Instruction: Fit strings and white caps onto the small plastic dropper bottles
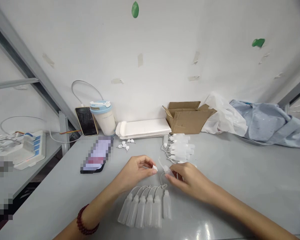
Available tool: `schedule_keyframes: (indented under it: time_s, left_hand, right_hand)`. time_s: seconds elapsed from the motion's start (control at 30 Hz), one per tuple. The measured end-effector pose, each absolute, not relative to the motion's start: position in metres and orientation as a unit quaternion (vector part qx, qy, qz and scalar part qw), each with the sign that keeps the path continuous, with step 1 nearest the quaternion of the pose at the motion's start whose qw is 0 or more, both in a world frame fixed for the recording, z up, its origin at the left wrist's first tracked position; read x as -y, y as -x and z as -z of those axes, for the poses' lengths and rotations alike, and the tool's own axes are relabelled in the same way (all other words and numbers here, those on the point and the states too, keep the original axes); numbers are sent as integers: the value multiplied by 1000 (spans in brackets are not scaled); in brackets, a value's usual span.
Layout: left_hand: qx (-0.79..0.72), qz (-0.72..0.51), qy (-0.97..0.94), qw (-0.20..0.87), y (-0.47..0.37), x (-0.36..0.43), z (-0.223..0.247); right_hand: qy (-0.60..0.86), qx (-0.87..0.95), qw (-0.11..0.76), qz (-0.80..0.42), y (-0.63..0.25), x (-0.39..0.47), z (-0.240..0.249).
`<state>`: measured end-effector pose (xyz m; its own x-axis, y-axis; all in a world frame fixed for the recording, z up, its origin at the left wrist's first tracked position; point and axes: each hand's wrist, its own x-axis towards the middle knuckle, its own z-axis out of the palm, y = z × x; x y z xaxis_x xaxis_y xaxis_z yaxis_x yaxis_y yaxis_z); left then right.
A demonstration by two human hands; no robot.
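My left hand pinches a small white cap between thumb and fingertips. Just to its right, my right hand holds a translucent bottle whose thin nozzle points up and left; the cap and nozzle are apart. Below the hands, several translucent bottles lie side by side with thin tubes curving from their tops, and a single one lies slightly to their right. Behind my right hand is a pile of similar bottles. Several small white caps lie beyond my left hand.
On the grey table, a masked phone lies at left, near an upright phone and a blue-lidded cup. Along the wall are white flat packages, an open cardboard box, a plastic bag and blue cloth.
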<state>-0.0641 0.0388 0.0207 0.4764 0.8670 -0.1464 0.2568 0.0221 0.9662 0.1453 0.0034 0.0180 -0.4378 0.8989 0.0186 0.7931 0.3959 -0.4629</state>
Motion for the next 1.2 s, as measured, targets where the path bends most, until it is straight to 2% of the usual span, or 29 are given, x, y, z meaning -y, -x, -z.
schedule_keyframes:
  time_s: [0.3,0.73,1.03,1.2]
  left_hand:
    - [-378,-336,-531,680,57,-34,-14]
    - [-357,-360,-470,723,55,-32,-9]
    - [-345,-367,-525,686,51,-28,-18]
    - [-321,-362,-551,680,53,-29,-17]
  right_hand:
    - [448,838,193,-243,-140,0,-14]
    - [432,818,202,-322,-142,1,-23]
    - [423,795,219,-376,-141,0,-22]
    - [400,736,239,-491,-142,-2,-23]
